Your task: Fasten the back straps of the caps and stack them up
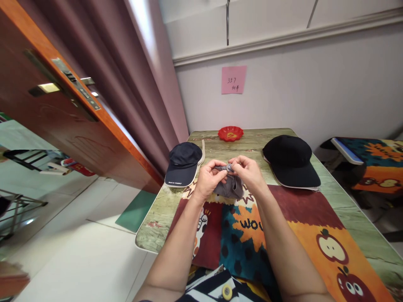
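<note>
A grey cap (229, 188) is in front of me over the table, between my two hands. My left hand (209, 178) pinches one side of its narrow strap (222, 168), thumb against fingers. On the other side, my right hand (246, 170) grips the strap's end, its fingertips close to those of the left. A small metal-looking buckle (228, 167) shows between the fingertips; its details are too small to make out. The cap's body hangs below the hands, and part of it is hidden by them.
A navy cap (184, 164) lies to the left, and a black cap (291, 161) to the right. At the back sits a red scalloped dish (231, 133). A colourful printed mat (226, 235) covers the near part of the table (157, 218). An open wooden door (78, 121) stands left.
</note>
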Motion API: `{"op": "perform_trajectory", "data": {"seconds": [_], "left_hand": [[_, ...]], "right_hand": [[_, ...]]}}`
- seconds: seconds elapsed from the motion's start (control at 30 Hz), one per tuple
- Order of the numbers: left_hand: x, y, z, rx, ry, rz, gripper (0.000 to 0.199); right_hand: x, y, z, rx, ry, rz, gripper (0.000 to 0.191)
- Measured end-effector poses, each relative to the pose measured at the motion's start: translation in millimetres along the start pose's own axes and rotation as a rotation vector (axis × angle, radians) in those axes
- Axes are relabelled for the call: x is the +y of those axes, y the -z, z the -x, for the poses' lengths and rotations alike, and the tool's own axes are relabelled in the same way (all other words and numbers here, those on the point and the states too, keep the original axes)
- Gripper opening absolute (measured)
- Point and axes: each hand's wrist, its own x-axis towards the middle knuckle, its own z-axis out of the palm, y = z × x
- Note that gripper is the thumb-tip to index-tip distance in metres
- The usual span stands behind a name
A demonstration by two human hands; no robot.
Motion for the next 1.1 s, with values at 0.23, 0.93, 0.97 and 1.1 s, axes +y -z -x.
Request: {"op": "perform_trajectory", "data": {"seconds": [0.23, 0.93, 0.97, 1.1], "left_hand": [[-3, -1.2, -1, -0.015, 0.008, 0.007, 0.034], [-2, -0.7, 2, -0.144, 0.011, -0.063, 0.03], [-2, -0.5, 2, -0.137, 0.009, -0.064, 0.03], [0, 0.3, 2, -0.096, 0.011, -0.015, 0.033]], "right_hand": [[9, 4, -5, -0.007, 0.034, 0.076, 0.012], [-6, 26, 2, -0.314, -0.052, 0.036, 0.02], [-6, 26, 2, -0.317, -0.057, 0.026, 0.023], [-6, 23, 1, -0.3, -0.039, -0.065, 0.034]]}}
